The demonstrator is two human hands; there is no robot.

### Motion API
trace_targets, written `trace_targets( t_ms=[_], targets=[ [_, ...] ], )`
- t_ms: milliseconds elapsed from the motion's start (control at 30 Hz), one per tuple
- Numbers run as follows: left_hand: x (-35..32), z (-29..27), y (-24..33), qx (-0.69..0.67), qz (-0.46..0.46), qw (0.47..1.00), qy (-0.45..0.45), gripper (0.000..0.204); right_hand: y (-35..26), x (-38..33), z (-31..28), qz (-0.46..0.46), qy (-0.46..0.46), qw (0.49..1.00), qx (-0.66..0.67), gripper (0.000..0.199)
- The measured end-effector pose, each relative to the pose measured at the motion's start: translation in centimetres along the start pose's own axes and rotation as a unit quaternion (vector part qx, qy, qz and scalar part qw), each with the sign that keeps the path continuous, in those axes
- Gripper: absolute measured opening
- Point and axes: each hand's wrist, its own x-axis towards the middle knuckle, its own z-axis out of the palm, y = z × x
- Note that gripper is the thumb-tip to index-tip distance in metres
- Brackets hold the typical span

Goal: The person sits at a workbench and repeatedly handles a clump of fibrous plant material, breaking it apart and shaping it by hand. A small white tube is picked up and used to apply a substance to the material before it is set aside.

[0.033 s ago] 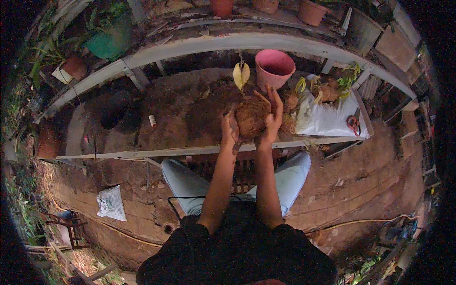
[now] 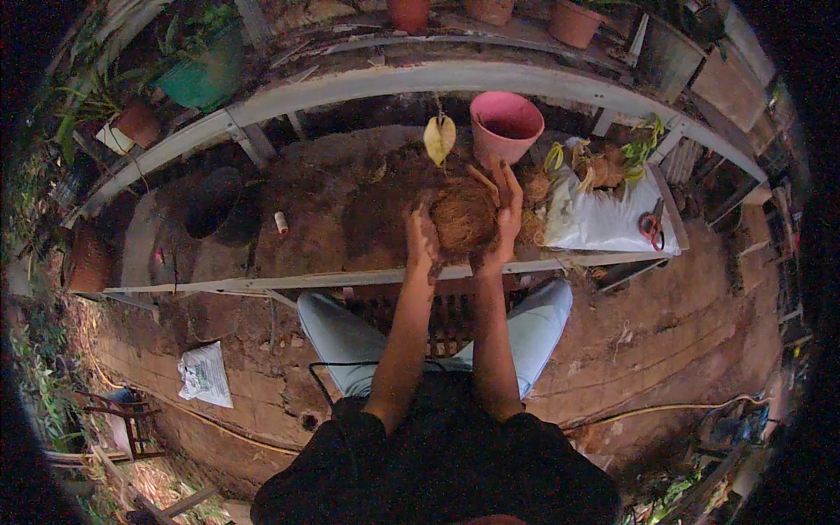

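A seated person cups a brown, fibrous root ball [image 2: 461, 217] between both hands over the soil-strewn bench [image 2: 332, 210]. The left hand [image 2: 421, 241] presses flat against the ball's left side, fingers wrapped round its lower edge; the right hand [image 2: 506, 219] holds the right side, fingers [image 2: 507, 179] spread upward along it, with a thin brown stem or root [image 2: 484, 185] crossing just in front of them. Both hands are grasping the ball, which is lifted clear of the bench top near its front edge. A yellowed leaf [image 2: 438, 138] stands above the ball, and an empty pink pot [image 2: 506, 125] sits just behind the right hand. To the right, a white sack [image 2: 604, 223] carries more uprooted plants [image 2: 604, 162] and a pair of red-handled scissors [image 2: 651, 226].

Set against the earlier view, nothing has visibly changed: the hands sit in the same grip, the ball is at the same spot in front of the pot, and leaf, sack and scissors lie as they did. Judging from this, the plant remains unpotted, with the pot waiting empty.
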Motion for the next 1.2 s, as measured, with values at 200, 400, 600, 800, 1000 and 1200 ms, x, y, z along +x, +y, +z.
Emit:
trace_targets(
  t_ms=[200, 400, 600, 800, 1000, 1200],
  targets=[
    [-2.0, 4.9, 1.6, 0.021, 0.091, 0.994, 0.051, 0.047, 0.5, -0.5, -0.7, 0.000, -0.027, 0.975, -0.220, 0.022],
    [0.7, 0.5, -1.5, 0.113, 0.087, 0.982, 0.121, 0.053, 0.8, -1.3, -0.5, -0.001, 0.081, 0.956, -0.281, 0.004],
    [-2.1, 4.8, -0.7, 0.056, 0.137, 0.973, 0.176, 0.064, -1.4, -0.3, 1.7, 0.010, 0.160, 0.973, -0.169, 0.020],
    [-2.3, 6.8, 0.6, 0.043, 0.113, 0.989, 0.084, 0.039, -1.5, -0.4, 0.1, -0.017, 0.057, 0.973, -0.223, 0.022],
    [-2.8, 4.7, 0.4, -0.038, 0.106, 0.993, -0.016, 0.017, -1.9, -0.9, 1.2, 0.004, 0.092, 0.975, -0.204, 0.020],
    [-2.9, 7.6, 0.8, 0.046, 0.164, 0.985, 0.018, 0.018, -2.9, 0.4, 1.0, -0.017, 0.069, 0.973, -0.219, 0.019]
  ],
)
